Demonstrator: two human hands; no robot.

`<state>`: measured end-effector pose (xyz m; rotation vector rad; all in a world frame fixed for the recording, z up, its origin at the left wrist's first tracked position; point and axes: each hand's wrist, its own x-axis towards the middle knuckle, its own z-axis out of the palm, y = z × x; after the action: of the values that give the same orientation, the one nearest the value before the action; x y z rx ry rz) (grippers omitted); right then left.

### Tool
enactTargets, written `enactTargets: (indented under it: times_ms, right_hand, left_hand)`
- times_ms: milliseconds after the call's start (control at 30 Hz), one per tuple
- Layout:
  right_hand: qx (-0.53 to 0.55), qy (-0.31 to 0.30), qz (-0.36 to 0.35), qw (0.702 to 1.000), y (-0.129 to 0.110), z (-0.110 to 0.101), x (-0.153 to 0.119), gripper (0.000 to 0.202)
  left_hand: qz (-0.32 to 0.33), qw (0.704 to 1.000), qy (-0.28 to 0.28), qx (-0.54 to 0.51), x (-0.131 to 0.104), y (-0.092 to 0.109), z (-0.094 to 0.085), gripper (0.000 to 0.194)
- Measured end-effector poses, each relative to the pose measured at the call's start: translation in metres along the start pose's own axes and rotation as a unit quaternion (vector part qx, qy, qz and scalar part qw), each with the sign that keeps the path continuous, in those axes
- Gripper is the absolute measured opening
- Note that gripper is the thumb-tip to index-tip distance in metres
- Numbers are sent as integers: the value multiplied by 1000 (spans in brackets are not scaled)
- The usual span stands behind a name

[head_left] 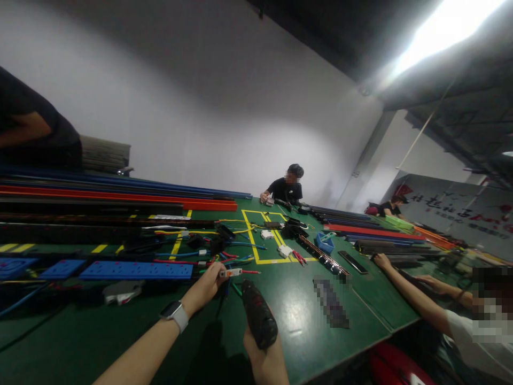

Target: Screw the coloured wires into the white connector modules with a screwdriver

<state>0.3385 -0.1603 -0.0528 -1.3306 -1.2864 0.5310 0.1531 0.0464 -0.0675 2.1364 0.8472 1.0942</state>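
Note:
My left hand [212, 283], with a watch on its wrist, pinches a small white-and-orange electrical part [231, 272]. A red wire [251, 272] sticks out of that part to the right. My right hand [262, 355] is wrapped round a black electric screwdriver [259, 315], just right of and below the part. The tool's tip is too dark to make out. Left of my left hand lies a blue socket strip [136, 270], and loose coloured wires lie beyond it. A grey-and-white breaker-like block [122, 290] rests nearer me on the green table [296, 315].
Yellow tape [256, 251] marks rectangles on the table, with white blocks [285, 250] on them. A blue bin [325, 242] and a dark phone-like slab [352, 262] lie to the right. Long red rails [208, 204] run along the left. Co-workers sit across and at right.

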Motion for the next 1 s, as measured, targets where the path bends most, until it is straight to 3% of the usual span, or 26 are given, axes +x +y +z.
enactTargets:
  times_ms: [233,600,1000]
  right_hand:
    - [-11,-24,6,1000,-18,-6,-4,59]
    - [3,-3,-1,1000,0,-3,-10,53]
    - [-31,-27,6,999,-25,-7,-3,42]
  left_hand:
    - [-8,1000,-6,3,1,1,-4,18]
    - [3,1000,8,-10,3,-2,0,18]
    - [-2,1000,6,-12,2,-2,0,16]
